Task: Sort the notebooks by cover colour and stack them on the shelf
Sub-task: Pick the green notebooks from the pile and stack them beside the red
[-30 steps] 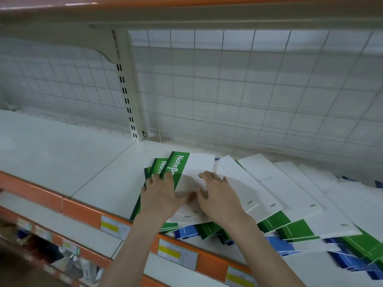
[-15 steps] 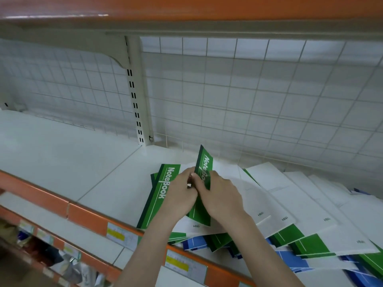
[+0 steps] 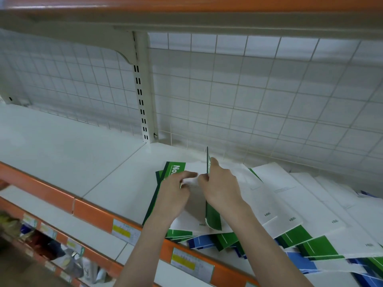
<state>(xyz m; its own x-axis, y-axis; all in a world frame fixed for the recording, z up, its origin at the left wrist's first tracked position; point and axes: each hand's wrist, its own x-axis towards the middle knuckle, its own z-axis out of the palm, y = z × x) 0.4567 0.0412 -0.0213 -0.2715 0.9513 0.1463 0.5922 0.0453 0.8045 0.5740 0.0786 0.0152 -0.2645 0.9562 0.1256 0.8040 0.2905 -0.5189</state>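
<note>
White shelf (image 3: 68,162) with orange front rail (image 3: 93,212) and price labels (image 3: 125,232) is seen from above; wire grid back panel (image 3: 259,96) behind, slotted upright (image 3: 141,96) at centre.

Unsorted notebooks (image 3: 306,220) are fanned flat across the right half of the shelf, green and blue covers mixed, overlapping like shingles; near edges overhang the front rail. A small green stack (image 3: 163,183) lies flat at the left end of the fan, "No…" title visible at its far end.

One green notebook (image 3: 212,220) is held on edge, nearly upright, between the two hands, just right of the green stack. Right hand (image 3: 221,185) is curled round its upper part, thumb and fingers pinching the cover. Left hand (image 3: 176,193) has its fingers bent, tips at a white sheet edge beside the raised notebook; whether it is actually pinched cannot be told.

Risks, as judged:
- Thin cover pinched near one end only: the notebook may flop open or slip when laid down, so that it lands skewed on the green stack.
- Overhanging notebooks on the near right could be dragged off the shelf if the forearms sweep across them.
- Fan is interleaved: when one is pulled, neighbours can be shifted with it and a blue one hidden under green, so colour could be misread.
- Green stack is already slightly offset; squaring will likely be needed before more is added.
</note>
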